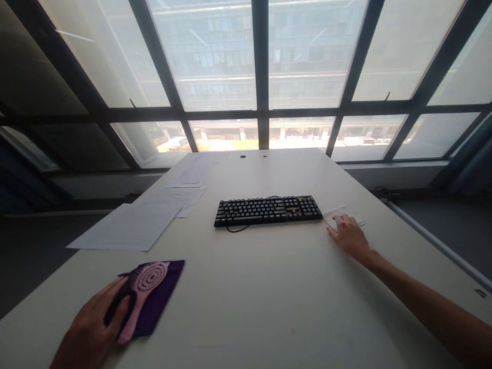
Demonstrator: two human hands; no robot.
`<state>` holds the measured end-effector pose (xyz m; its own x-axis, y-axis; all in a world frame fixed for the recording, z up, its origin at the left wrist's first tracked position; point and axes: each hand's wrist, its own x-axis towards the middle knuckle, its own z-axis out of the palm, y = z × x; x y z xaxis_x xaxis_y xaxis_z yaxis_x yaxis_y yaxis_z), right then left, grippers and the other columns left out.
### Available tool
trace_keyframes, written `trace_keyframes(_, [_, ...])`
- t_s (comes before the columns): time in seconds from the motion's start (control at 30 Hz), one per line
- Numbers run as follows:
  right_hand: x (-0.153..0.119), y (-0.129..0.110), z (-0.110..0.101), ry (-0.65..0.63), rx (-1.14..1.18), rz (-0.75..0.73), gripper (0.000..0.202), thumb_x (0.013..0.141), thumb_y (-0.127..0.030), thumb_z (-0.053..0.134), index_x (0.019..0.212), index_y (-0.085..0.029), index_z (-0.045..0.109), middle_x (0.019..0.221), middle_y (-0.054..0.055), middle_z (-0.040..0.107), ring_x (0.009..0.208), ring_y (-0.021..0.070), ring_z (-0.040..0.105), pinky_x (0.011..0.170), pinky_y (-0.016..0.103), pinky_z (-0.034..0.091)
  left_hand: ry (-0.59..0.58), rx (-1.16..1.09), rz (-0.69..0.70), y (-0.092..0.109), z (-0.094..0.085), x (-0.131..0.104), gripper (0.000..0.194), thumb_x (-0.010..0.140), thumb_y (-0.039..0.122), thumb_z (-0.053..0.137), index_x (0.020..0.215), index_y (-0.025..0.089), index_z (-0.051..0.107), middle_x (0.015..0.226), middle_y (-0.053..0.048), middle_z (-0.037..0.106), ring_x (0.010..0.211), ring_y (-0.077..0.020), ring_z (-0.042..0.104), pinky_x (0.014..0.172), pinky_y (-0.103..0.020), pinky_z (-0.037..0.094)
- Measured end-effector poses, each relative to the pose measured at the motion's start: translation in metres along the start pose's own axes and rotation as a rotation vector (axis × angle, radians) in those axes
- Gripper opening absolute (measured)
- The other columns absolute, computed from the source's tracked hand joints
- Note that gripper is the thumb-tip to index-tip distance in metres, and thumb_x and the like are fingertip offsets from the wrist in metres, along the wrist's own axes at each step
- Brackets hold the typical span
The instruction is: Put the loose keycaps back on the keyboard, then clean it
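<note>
Probably the pink brush (151, 277) is light, best held by its handle (133, 319). Near the surface's (238, 292) left edge, the left grip (90, 325) holds purple cloth (159, 302); the right grip (349, 236) loosely touches something white (338, 210).

Before me on the white desk (249, 287) lay: black oblong keyboard (267, 209); white paper sheets (126, 225), left of it; pink oval-headed hairbrush (148, 282) on flat purple cloth (161, 302), near left; thin white piece (332, 211), keyboard's right.
</note>
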<state>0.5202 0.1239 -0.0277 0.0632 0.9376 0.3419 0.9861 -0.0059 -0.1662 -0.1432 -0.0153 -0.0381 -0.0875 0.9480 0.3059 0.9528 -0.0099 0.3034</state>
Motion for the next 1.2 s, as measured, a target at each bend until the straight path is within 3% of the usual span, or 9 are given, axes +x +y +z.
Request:
trace_keyframes(0.1, [-0.005,0.021,0.010,-0.124,0.040,0.055,0.013,0.083,-0.023,0.054,0.079,-0.019,0.066,0.082,0.014,0.070,0.076,0.0275,0.064,0.071,0.037,0.046,0.281,0.003,0.031,0.034,-0.019,0.002,0.040,0.095,0.044,0.044,0.134,0.045,0.046,0.136,0.009,0.061,0.129,-0.0301,0.055,0.112,-0.061,0.044])
trace_keyframes(0.2, [-0.006,-0.007,0.017,-0.163,0.369,0.046,0.010,0.073,-0.031,0.061,0.067,-0.024,0.065,0.070,0.010,0.070,0.065,0.0265,0.064,0.062,0.036,0.046,0.394,-0.053,0.012,0.068,-0.034,-0.001,0.033,0.095,0.040,0.046,0.115,0.021,0.063,0.116,-0.010,0.070,0.112,-0.0299,0.065,0.105,-0.051,0.051])
trace_keyframes(0.33, [-0.025,-0.125,0.009,-0.347,0.902,-0.113,0.022,0.078,-0.041,0.059,0.077,-0.022,0.070,0.067,0.005,0.070,0.058,0.0206,0.061,0.056,0.030,0.046,0.152,-0.392,-0.085,0.124,-0.030,-0.012,0.029,0.096,0.039,0.051,0.110,0.020,0.067,0.107,-0.008,0.073,0.097,-0.0224,0.070,0.088,-0.036,0.059])
trace_keyframes(0.47, [-0.067,-0.271,0.001,-0.495,1.173,-0.316,0.015,0.081,-0.029,0.058,0.073,-0.018,0.066,0.065,0.002,0.065,0.059,0.0161,0.058,0.055,0.026,0.043,-0.208,-0.726,-0.101,0.167,-0.005,-0.018,0.051,0.097,0.043,0.054,0.141,0.018,0.050,0.122,-0.013,0.069,0.100,-0.0226,0.070,0.085,-0.036,0.060])
trace_keyframes(0.6, [-0.101,-0.352,-0.002,-0.664,1.271,-0.526,0.015,0.086,-0.019,0.055,0.085,-0.017,0.070,0.080,0.004,0.070,0.072,0.0163,0.063,0.066,0.026,0.049,-0.063,-0.755,-0.181,0.158,0.005,-0.015,0.053,0.095,0.041,0.057,0.141,0.015,0.048,0.132,-0.016,0.064,0.119,-0.0282,0.064,0.099,-0.042,0.055])
trace_keyframes(0.8, [-0.097,-0.346,0.001,-0.564,1.220,-0.646,0.022,0.086,-0.011,0.054,0.095,-0.018,0.072,0.092,0.005,0.070,0.076,0.0150,0.063,0.073,0.027,0.051,0.078,-0.557,-0.218,0.113,-0.023,0.004,0.048,0.090,0.030,0.057,0.137,0.019,0.052,0.107,-0.008,0.069,0.096,-0.0222,0.067,0.088,-0.035,0.055])
trace_keyframes(0.9, [-0.083,-0.333,0.009,-0.559,1.179,-0.572,0.023,0.084,-0.009,0.052,0.090,-0.018,0.072,0.090,0.005,0.070,0.076,0.0157,0.064,0.072,0.028,0.051,0.054,-0.381,-0.178,0.105,-0.032,0.041,0.054,0.092,0.030,0.054,0.145,0.019,0.048,0.079,0.001,0.060,0.068,-0.0155,0.056,0.073,-0.029,0.051])
trace_keyframes(1.03, [-0.069,-0.316,0.012,-0.547,1.146,-0.513,0.024,0.083,-0.010,0.051,0.089,-0.018,0.072,0.091,0.005,0.070,0.077,0.0162,0.065,0.071,0.028,0.051,-0.072,-0.431,0.009,0.096,-0.029,0.104,0.058,0.093,0.027,0.050,0.148,0.013,0.044,0.086,-0.002,0.061,0.074,-0.0147,0.054,0.076,-0.026,0.048])
trace_keyframes(1.2, [-0.058,-0.275,0.014,-0.495,1.118,-0.496,0.023,0.085,-0.016,0.050,0.089,-0.018,0.072,0.090,0.005,0.069,0.075,0.0162,0.065,0.070,0.029,0.051,-0.154,-0.233,-0.065,0.069,-0.017,0.141,0.063,0.090,0.019,0.049,0.151,0.013,0.040,0.081,-0.001,0.061,0.070,-0.0162,0.056,0.076,-0.028,0.048])
